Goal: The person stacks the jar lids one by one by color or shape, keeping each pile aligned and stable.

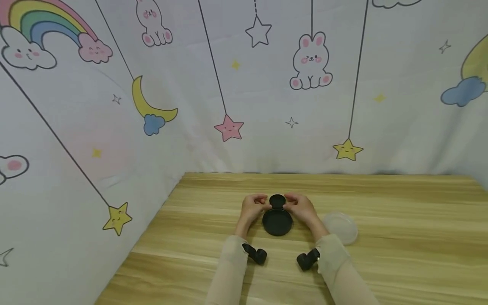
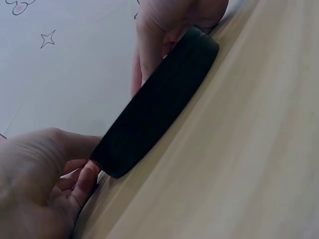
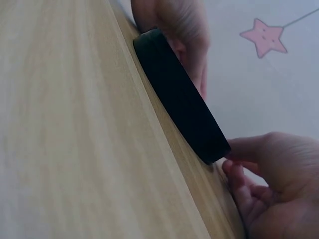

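Note:
A black round dish [image 1: 277, 223] with a raised rim lies on the table, a smaller black disc [image 1: 277, 201] right behind it. My left hand [image 1: 253, 208] is at the left side where the two meet, thumb and curled fingers pinching the edge. From the opposite side my right hand [image 1: 302, 207] pinches the edge in the same way. In the left wrist view the dish's thick side wall [image 2: 154, 107] hides part of the far fingers. The right wrist view shows the same dark wall [image 3: 179, 94] close over the wood, a hand at each end.
A translucent round lid [image 1: 345, 231] lies flat on the wooden table [image 1: 198, 233], just right of my right forearm. Behind the table hangs a pale curtain [image 1: 267, 156] printed with stars, rabbits and a moon; it also runs along the left edge.

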### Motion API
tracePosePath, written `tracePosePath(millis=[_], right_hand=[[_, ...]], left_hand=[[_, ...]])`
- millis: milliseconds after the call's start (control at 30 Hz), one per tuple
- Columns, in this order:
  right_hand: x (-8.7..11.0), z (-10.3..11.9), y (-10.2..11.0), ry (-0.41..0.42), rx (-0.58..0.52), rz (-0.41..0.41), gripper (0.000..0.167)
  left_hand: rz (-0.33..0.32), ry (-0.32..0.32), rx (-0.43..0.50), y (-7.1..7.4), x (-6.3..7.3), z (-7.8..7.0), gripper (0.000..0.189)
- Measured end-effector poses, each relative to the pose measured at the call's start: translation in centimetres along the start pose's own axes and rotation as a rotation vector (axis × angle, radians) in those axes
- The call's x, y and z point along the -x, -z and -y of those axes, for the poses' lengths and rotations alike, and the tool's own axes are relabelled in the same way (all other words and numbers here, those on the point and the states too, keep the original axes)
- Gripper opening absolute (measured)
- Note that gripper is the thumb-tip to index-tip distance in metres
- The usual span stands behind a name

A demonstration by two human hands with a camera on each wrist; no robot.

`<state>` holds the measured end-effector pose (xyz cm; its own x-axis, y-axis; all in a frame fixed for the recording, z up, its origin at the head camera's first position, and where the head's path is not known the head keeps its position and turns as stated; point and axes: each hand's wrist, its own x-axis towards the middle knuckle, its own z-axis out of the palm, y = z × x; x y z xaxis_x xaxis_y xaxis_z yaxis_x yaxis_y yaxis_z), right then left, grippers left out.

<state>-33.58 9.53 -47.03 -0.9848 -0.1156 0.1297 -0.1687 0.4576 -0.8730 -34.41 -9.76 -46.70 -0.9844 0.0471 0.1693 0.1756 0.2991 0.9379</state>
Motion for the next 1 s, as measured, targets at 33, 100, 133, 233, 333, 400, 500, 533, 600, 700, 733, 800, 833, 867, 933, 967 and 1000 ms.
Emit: tracePosePath(millis=[33,100,133,233,333,400,500,533,600,700,733,800,833,867,933,967,1000], right_hand=[[0.0,0.0,-0.1,0.003,0.011,0.001,0.040],[0.0,0.0,-0.2,0.001,0.027,0.000,0.040],[-0.1,0.0,-0.2,0.001,0.030,0.000,0.040],[-0.1,0.0,-0.3,-0.004,0.034,-0.006,0.041],[-0.1,0.1,-0.3,-0.011,0.013,-0.016,0.041],[-0.1,0.2,-0.3,-0.014,-0.011,-0.017,0.041],[-0.1,0.4,-0.2,-0.017,-0.093,-0.007,0.042],[-0.1,0.6,-0.2,-0.009,-0.119,0.002,0.042],[-0.1,1.0,-0.2,-0.004,-0.183,0.016,0.043],[-0.1,1.6,-0.2,0.002,-0.251,0.029,0.044],[0.0,1.8,-0.1,0.002,-0.268,0.031,0.044],[0.1,2.2,0.0,-0.004,-0.304,0.035,0.045],[0.1,2.4,0.0,-0.009,-0.316,0.032,0.045],[0.2,2.6,0.1,-0.010,-0.329,0.028,0.044],[0.4,2.9,0.2,-0.016,-0.349,0.019,0.044],[0.4,3.1,0.3,-0.019,-0.355,0.013,0.045],[0.5,3.2,0.4,-0.021,-0.357,0.006,0.045]], left_hand=[[0.006,-0.004,-0.022,0.0,0.0,0.0,0.032],[0.019,-0.016,-0.059,0.0,0.0,0.0,0.030],[0.023,-0.023,-0.071,0.0,0.1,0.0,0.030],[0.032,-0.026,-0.074,0.1,0.1,0.0,0.028],[0.038,-0.018,-0.046,0.0,0.0,0.1,0.029],[0.046,-0.014,-0.024,0.1,0.0,0.1,0.031],[0.076,-0.002,0.039,0.2,0.0,0.0,0.033],[0.087,-0.004,0.057,0.4,0.0,-0.1,0.033],[0.106,0.004,0.100,0.7,0.1,-0.3,0.034],[0.117,0.013,0.142,1.0,0.2,-0.8,0.034],[0.116,0.016,0.150,1.1,0.2,-0.9,0.035],[0.107,0.025,0.172,1.2,0.3,-1.3,0.036],[0.102,0.028,0.185,1.2,0.3,-1.5,0.036],[0.097,0.029,0.198,1.2,0.4,-1.7,0.036],[0.089,0.030,0.217,1.3,0.5,-2.1,0.037],[0.087,0.034,0.223,1.3,0.6,-2.3,0.037],[0.087,0.032,0.227,1.4,0.6,-2.5,0.037]])
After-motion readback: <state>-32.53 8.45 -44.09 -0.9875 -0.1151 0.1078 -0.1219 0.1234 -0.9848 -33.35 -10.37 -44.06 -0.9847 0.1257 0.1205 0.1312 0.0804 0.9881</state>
